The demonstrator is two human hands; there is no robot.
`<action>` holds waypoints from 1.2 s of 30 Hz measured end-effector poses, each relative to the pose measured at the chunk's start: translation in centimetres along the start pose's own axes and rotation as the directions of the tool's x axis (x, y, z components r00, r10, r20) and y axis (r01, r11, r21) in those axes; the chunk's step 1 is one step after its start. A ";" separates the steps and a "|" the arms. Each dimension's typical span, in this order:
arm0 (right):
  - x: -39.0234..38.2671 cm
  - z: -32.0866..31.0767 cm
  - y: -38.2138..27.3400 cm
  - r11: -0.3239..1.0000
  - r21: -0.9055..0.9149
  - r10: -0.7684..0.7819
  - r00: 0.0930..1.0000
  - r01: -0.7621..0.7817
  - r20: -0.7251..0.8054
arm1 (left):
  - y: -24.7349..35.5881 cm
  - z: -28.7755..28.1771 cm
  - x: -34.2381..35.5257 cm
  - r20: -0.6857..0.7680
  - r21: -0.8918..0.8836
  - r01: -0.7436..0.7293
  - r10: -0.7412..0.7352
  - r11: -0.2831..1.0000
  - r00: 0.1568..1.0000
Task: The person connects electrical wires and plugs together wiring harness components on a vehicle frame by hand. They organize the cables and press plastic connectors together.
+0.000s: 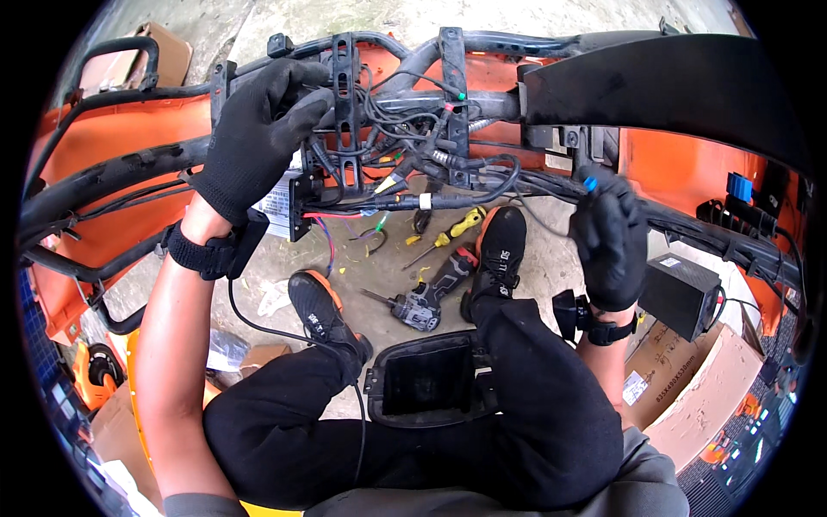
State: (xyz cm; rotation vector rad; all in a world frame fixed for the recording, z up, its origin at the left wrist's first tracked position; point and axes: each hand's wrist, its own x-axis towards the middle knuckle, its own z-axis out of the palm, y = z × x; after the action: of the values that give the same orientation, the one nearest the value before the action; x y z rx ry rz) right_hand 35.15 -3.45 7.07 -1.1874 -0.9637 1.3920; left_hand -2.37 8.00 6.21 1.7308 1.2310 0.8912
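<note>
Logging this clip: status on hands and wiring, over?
Left hand gripping wire bundle on black frame. Right hand pinching blue connector. Screwdriver on floor, clear.

A yellow-handled screwdriver [452, 233] lies on the concrete floor [543, 267], below and between the two grips. Just below it rests a black power drill [424, 302]. A black boxy unit [680, 295] sits beside the right grip, touching a cardboard box [689, 379] lower down. Another cardboard box [168, 52] stands well above the left grip, beyond the frame
</note>
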 end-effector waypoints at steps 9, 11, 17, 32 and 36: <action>-2.0 -0.5 4.2 0.911 -0.217 0.399 0.881 -0.350 0.255 | -0.4 -1.1 -0.2 0.023 0.101 0.049 -0.052 0.994 0.998; -1.9 -1.0 5.6 0.906 -0.201 0.417 0.867 -0.373 0.271 | -0.2 -1.4 -0.4 0.037 0.096 0.088 -0.092 0.992 0.995; -2.0 -2.5 8.6 0.888 -0.355 0.390 0.886 -0.291 0.250 | -0.6 -1.6 -0.8 0.021 0.176 0.022 -0.026 0.984 0.999; -1.4 0.8 3.4 0.654 -0.745 0.093 0.962 0.135 0.256 | -0.4 4.3 4.3 0.359 0.440 -0.258 0.095 0.860 0.929; -1.6 3.3 -1.4 0.643 -0.756 0.007 0.986 0.124 0.168 | -0.1 6.4 6.0 0.415 0.484 -0.218 -0.003 0.848 0.910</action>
State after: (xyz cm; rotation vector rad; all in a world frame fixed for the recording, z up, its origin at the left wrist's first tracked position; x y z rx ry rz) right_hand 32.19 -4.71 9.35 -1.6496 -1.8079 1.0264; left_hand 4.88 12.37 4.00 2.2958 1.1583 0.2229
